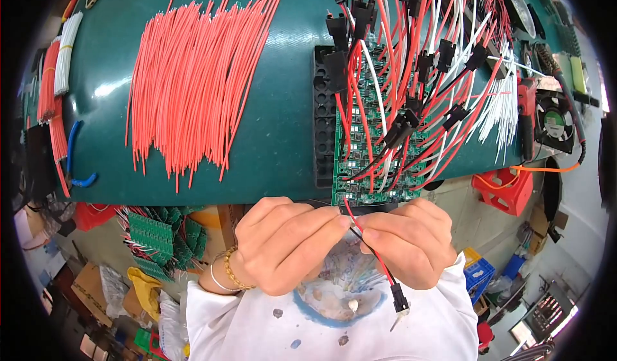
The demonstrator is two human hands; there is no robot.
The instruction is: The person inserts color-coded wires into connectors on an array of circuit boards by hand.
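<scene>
Red-and-black paired lead [376, 258] sits pinched between both hands just above the white shirt front [334, 332], close to the near table edge. Left hand [283, 245]: fingers curled, thumb and forefinger closed on the upper end of the lead, where the red wire [348, 209] rises from the fingertips toward the circuit boards. Right hand [411, 242]: fingers clenched, thumb and forefinger tips grasping the same lead, touching or nearly touching the left fingertips. Below the right fingers the lead runs down and to the right, ending in a small black plug connector [400, 299] that hangs free in front of the shirt. Gold bead bracelet [229, 271] on left wrist. Just beyond the hands, a panel of green circuit boards [360, 162] lies on a black gridded tray [323, 142] at the edge of the green table mat [283, 117], covered with many red, white and black leads with black connectors [418, 72]. Left of it, well apart, a fanned pile of cut red wires [193, 85]. Blue-handled pliers [74, 162] at the far left edge. Small black fan [554, 122] at far right.
</scene>
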